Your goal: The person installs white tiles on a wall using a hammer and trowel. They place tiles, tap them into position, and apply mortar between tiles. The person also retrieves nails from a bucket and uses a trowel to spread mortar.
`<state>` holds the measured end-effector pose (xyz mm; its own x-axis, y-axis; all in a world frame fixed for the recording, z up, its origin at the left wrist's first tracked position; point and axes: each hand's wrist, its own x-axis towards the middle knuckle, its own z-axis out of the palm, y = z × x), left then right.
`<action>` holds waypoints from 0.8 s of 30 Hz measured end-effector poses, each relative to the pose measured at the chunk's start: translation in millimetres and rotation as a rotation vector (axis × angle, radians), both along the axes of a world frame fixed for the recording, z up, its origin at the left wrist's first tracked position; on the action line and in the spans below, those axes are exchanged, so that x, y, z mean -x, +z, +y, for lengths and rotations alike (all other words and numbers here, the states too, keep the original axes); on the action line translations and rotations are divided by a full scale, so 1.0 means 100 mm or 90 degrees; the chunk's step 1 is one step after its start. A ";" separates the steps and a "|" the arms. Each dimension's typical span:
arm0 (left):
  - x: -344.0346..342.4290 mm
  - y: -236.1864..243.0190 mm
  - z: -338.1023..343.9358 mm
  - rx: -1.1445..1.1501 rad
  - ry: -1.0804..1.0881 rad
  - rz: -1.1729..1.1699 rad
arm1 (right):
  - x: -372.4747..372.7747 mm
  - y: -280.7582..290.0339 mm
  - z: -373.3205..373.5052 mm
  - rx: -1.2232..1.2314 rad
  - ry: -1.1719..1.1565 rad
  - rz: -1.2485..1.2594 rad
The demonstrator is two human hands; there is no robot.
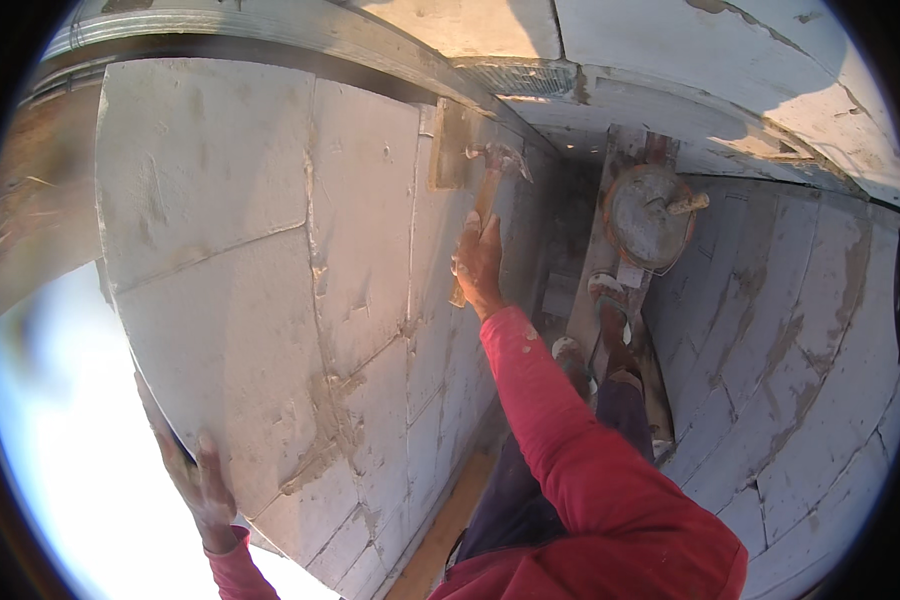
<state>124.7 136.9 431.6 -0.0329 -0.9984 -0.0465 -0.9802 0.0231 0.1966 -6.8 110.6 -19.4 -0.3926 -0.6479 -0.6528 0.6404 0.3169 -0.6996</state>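
Note:
My right hand (pixel 478 265) is closed around the wooden handle of a hammer (pixel 490 190). The hammer's metal head is beside a small wooden block (pixel 451 145) at the upper part of the pale block wall (pixel 210 160). My left hand (pixel 202 487) rests on the wall's outer edge at the lower left. Its thumb is on the near face, while its fingers stretch along the far side, partly hidden by the edge. Rough mortar marks the wall's joints.
A bucket (pixel 650 218) of grey mix with a handled tool in it stands on a plank (pixel 592 215) by my feet. Another block wall (pixel 770 330) rises on the right. A long metal-coloured beam (pixel 270 28) runs across the top, and bright light fills the left.

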 end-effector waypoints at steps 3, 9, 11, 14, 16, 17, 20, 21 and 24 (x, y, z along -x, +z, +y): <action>0.02 0.00 0.02 -0.013 0.056 -0.014 | 0.04 0.15 -0.06 0.010 -0.138 0.020; 0.01 0.01 0.02 -0.019 0.101 -0.020 | 0.11 0.18 -0.12 -0.030 0.032 -0.137; 0.00 0.01 0.03 -0.022 0.111 -0.014 | 0.17 0.25 -0.05 -0.013 -0.024 -0.078; -0.03 0.01 0.05 -0.024 0.113 -0.007 | 0.16 0.37 -0.07 0.012 -0.175 -0.063; -0.02 0.02 0.04 -0.022 0.115 -0.006 | 0.09 0.26 -0.12 0.004 -0.155 -0.037; 0.02 0.01 -0.01 -0.022 0.104 -0.005 | 0.01 -0.01 -0.15 -0.014 -0.084 -0.004; 0.01 0.02 0.05 -0.024 0.132 -0.010 | 0.08 0.16 -0.06 -0.025 0.006 -0.063; 0.05 0.02 0.06 -0.029 0.142 -0.004 | 0.15 0.27 -0.04 -0.022 0.001 -0.105; 0.06 -0.01 0.03 -0.018 0.127 0.020 | 0.16 0.28 -0.07 0.030 -0.189 -0.070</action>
